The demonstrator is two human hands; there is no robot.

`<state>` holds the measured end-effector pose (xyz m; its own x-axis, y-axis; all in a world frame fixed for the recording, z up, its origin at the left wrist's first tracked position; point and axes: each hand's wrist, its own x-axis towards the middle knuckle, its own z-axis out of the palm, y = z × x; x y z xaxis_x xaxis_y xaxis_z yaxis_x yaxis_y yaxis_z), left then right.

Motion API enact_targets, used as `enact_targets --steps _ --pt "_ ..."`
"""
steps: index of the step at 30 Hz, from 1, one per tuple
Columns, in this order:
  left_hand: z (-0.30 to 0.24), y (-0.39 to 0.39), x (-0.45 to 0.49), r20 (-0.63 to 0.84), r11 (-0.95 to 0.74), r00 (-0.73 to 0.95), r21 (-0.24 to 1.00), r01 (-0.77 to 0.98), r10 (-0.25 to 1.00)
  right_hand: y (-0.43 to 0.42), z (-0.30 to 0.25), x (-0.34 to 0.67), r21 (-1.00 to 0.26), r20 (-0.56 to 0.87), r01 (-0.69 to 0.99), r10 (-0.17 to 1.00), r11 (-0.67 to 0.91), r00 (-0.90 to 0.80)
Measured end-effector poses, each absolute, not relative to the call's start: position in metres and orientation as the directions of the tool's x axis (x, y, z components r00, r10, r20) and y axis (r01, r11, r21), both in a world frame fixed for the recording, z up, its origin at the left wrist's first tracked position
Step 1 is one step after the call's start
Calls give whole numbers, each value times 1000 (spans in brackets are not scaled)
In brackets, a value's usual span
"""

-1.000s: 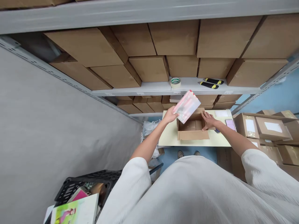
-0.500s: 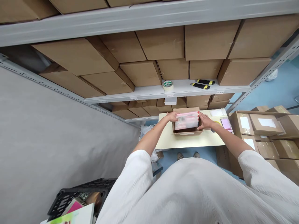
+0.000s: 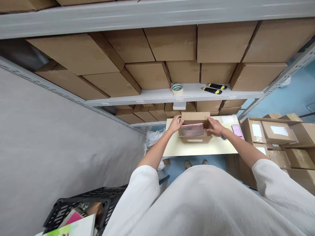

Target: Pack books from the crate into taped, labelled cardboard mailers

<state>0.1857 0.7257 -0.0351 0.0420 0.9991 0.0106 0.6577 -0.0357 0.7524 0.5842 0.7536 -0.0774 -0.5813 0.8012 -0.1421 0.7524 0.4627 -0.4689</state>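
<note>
An open cardboard box (image 3: 197,140) stands on the pale yellow table with its back flap raised. Inside it lies a clear plastic packet (image 3: 192,130) with reddish edges, its contents too small to make out. My left hand (image 3: 175,124) is closed over the box's left rim, fingers curled at the edge. At the right rim rests my right hand (image 3: 215,127), its fingers stretched out against the box wall. Neither hand is on the packet.
The pale yellow table (image 3: 200,150) also bears a phone (image 3: 237,131) and a white paper (image 3: 228,119). On the shelf above lie a tape roll (image 3: 177,88) and two utility knives (image 3: 213,88). Cartons (image 3: 279,131) stand at right, a black crate (image 3: 73,203) lower left.
The packet has gone down into the box, and both hands have let go of it. My left hand has moved left to the box's rim.
</note>
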Motion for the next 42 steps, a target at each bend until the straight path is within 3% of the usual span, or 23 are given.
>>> enact_targets --steps 4,8,11,14,23,30,37,42 --pt "-50 713 182 -27 94 -144 870 485 989 752 -66 593 -515 9 749 877 416 -481" --pt "-66 701 173 -69 148 -218 917 371 974 752 -53 603 -707 123 666 968 239 -217" --pt "-76 692 166 -130 190 -211 936 296 969 751 -50 611 -861 -11 509 1000 2 -23" --pt "-83 684 159 -159 205 -184 942 266 970 747 -54 615 -898 -145 422 989 -126 -13" --pt "-87 663 144 -192 161 83 944 289 978 748 -61 595 -898 -137 431 986 -86 -90" --pt "-79 649 143 -280 48 380 854 518 881 754 -65 574 -847 -107 531 982 -6 -159" --pt "-83 643 148 -351 94 369 822 562 861 758 -76 569 -774 -119 631 966 54 -228" --pt "-77 641 153 -317 165 277 872 460 907 760 -69 567 -832 -79 552 973 56 -217"
